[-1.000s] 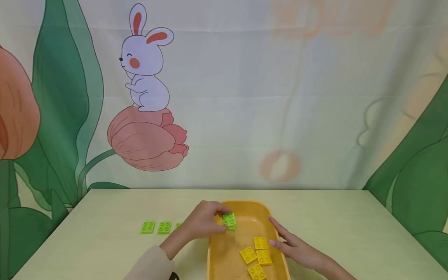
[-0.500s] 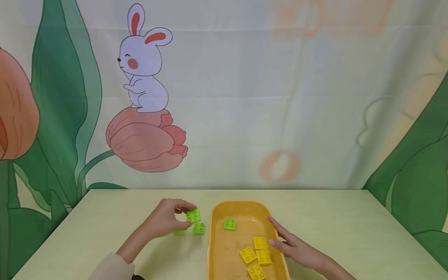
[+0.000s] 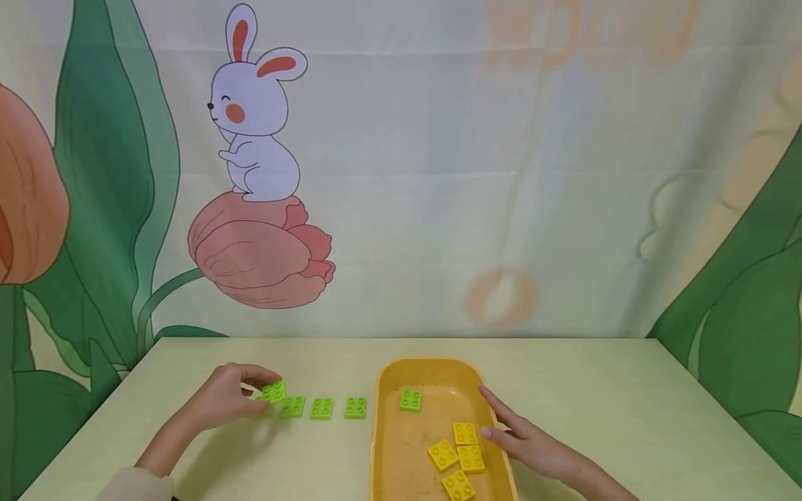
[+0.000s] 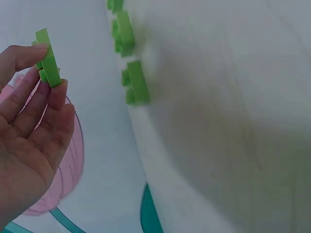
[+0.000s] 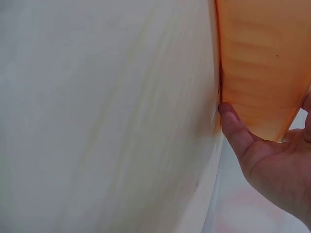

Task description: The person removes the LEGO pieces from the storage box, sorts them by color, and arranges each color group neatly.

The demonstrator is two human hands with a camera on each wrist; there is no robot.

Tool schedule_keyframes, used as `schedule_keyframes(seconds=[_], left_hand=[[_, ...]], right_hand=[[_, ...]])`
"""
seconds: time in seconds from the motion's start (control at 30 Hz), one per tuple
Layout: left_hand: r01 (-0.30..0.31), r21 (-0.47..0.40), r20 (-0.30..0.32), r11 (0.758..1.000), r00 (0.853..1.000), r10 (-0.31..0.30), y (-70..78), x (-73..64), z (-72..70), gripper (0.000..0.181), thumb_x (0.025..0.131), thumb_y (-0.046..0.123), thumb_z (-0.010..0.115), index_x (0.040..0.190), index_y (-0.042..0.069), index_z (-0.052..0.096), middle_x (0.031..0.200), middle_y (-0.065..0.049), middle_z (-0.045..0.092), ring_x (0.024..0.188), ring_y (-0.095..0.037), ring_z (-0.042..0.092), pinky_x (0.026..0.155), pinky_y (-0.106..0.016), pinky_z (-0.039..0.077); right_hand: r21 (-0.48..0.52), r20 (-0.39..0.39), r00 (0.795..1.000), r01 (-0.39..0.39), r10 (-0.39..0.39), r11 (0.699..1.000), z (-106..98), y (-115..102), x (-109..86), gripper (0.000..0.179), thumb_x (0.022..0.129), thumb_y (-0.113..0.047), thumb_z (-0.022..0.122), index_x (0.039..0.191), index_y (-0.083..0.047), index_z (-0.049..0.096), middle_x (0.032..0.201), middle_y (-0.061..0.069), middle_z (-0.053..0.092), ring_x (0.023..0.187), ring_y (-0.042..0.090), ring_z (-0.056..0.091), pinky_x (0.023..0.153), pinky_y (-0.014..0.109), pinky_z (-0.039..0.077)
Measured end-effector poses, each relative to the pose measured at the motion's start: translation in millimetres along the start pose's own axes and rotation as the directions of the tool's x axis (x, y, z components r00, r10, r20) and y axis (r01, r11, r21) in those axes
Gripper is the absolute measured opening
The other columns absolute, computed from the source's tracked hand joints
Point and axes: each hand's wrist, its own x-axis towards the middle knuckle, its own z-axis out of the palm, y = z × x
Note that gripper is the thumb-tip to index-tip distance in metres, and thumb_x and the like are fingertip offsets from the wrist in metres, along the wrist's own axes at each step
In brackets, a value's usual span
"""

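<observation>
In the head view my left hand [image 3: 222,398], on the left of the table, pinches a green toy building block [image 3: 274,392] between thumb and fingertips. The left wrist view has this block [image 4: 49,58] tilted, its studs facing the palm. Below it runs a row of green blocks [image 3: 322,408] on the table; the leftmost is partly hidden by the held one. My right hand [image 3: 532,445] rests with extended fingers against the right side of a yellow tray [image 3: 374,445]. The right wrist view has its fingertips touching the tray's outer wall [image 5: 262,63].
Inside the tray lie one green block [image 3: 411,400] near the far end and several yellow blocks [image 3: 465,433] near the right wall. The pale table [image 3: 583,390] ends at a curtain [image 3: 401,209] printed with a rabbit and flowers.
My left hand has lifted a green block out of the tray and carried it left to the row's far end. One green block stays in the tray. My right hand keeps its place.
</observation>
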Motion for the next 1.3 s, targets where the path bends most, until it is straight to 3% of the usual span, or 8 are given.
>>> schedule_keyframes(seconds=[0.3,0.53,0.9,1.3], left_hand=[[0.07,0.065,0.005,0.995,0.997,-0.071,-35.9,-9.1,-16.4,0.038,0.068,0.005,0.075,0.103,-0.004,0.065,0.098,-0.011,0.065,0.088,-0.023,0.057,0.065,-0.025,0.05],[0.125,0.172,0.011,0.977,0.992,-0.129,-57.7,-9.8,-23.1,0.036,0.065,0.003,0.074,0.1,-0.005,0.066,0.095,-0.01,0.066,0.082,-0.02,0.058,0.071,-0.033,0.048],[0.195,0.2,0.053,0.96,0.977,-0.209,-73.0,-2.2,-21.2,0.035,0.063,-0.001,0.076,0.096,-0.005,0.066,0.09,-0.009,0.065,0.081,-0.02,0.058,0.074,-0.037,0.049],[0.194,0.207,0.06,0.959,0.976,-0.211,-70.0,0.9,-17.9,0.035,0.063,-0.009,0.07,0.097,-0.005,0.066,0.093,-0.012,0.065,0.084,-0.023,0.058,0.077,-0.043,0.048]], right_hand=[[-0.003,-0.01,1.0,0.001,-0.001,1.0,1.2,0.0,0.0,0.065,0.099,-0.025,0.036,0.146,-0.013,-0.006,0.147,0.028,-0.009,0.128,0.046,0.025,0.09,0.049,0.042],[-0.014,-0.028,1.0,-0.009,0.008,1.0,5.0,-0.8,-0.9,0.065,0.099,-0.026,0.036,0.146,-0.012,-0.006,0.147,0.027,-0.009,0.13,0.046,0.02,0.09,0.05,0.042],[-0.012,-0.042,0.999,-0.016,0.015,1.0,8.5,3.5,-1.8,0.065,0.099,-0.027,0.037,0.146,-0.012,-0.005,0.147,0.028,-0.008,0.129,0.046,0.023,0.09,0.049,0.042],[0.004,-0.025,0.999,-0.02,0.02,1.0,7.5,4.6,-2.8,0.065,0.099,-0.027,0.037,0.146,-0.013,-0.006,0.148,0.026,-0.008,0.129,0.043,0.025,0.091,0.048,0.042]])
